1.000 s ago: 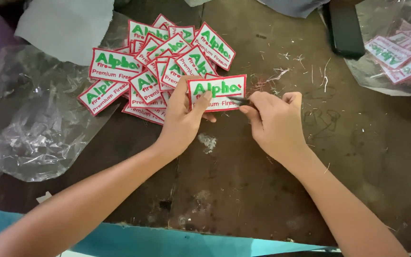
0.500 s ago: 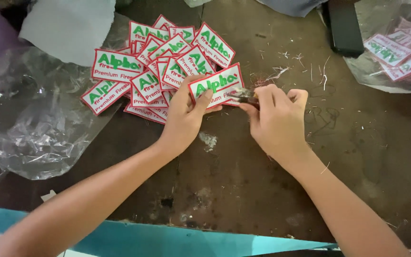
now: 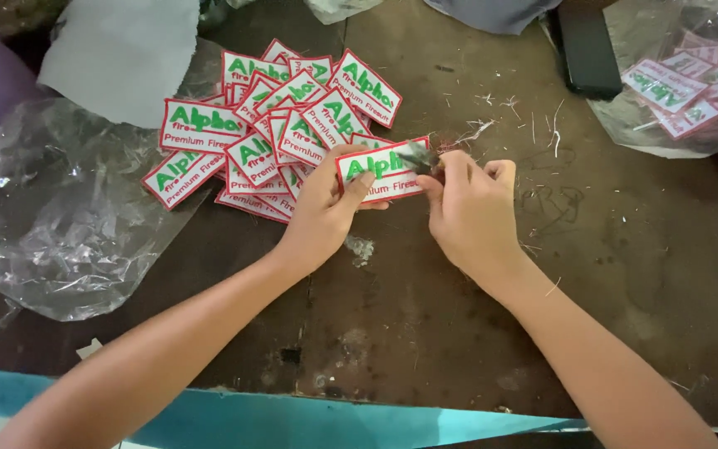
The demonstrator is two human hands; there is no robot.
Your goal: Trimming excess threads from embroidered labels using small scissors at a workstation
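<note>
Red-edged patch [image 3: 380, 173], long axis left-right, slightly tilted

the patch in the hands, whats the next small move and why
Probably close the small snips on the loose thread at the patch's right edge. The left hand pinches the patch flat just above the worn table, and the right hand has the tool's tip right at that edge. Cut threads already lie beside it. The thread itself is too fine to see.

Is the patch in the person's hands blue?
No, the embroidered patch held by the left hand and right hand is white with a red border and green lettering.
</note>
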